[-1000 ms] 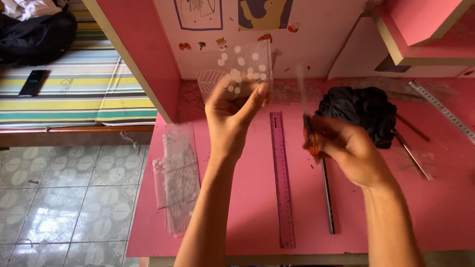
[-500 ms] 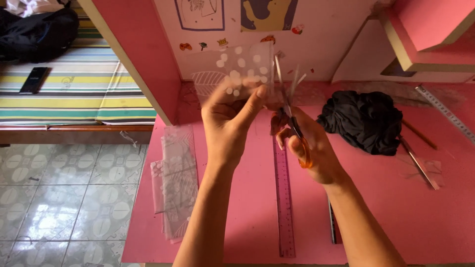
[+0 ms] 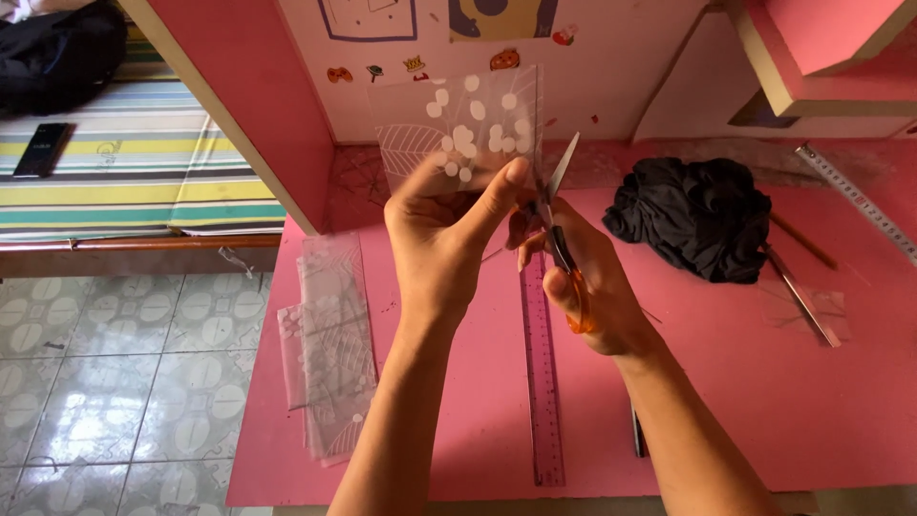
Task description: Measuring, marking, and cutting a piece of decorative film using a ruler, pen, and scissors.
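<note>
Clear plastic sheet point(image 3: 463, 129) with white dots stands upright above the pink desk point(image 3: 745, 382), pinched by the left hand point(image 3: 449, 244), while at its 3 o'clock the right hand point(image 3: 583, 277) grips orange-handled scissors point(image 3: 559, 234), blades parted, above a ruler point(image 3: 543, 382).

Your right hand point(image 3: 583, 277), which a second ago hovers low over the pink desk beside the long pink plastic ruler, is now lifted up against your left hand point(image 3: 449, 239), and the orange-handled scissors point(image 3: 559, 239) it grips point their blades upward at the right edge of the clear plastic sheet printed with white dots and leaves point(image 3: 463, 129). The scissors' blades now stand parted just beside that edge, closer to your left thumb than half a second ago. The sheet itself sits a little higher and flatter toward you than before.
</note>
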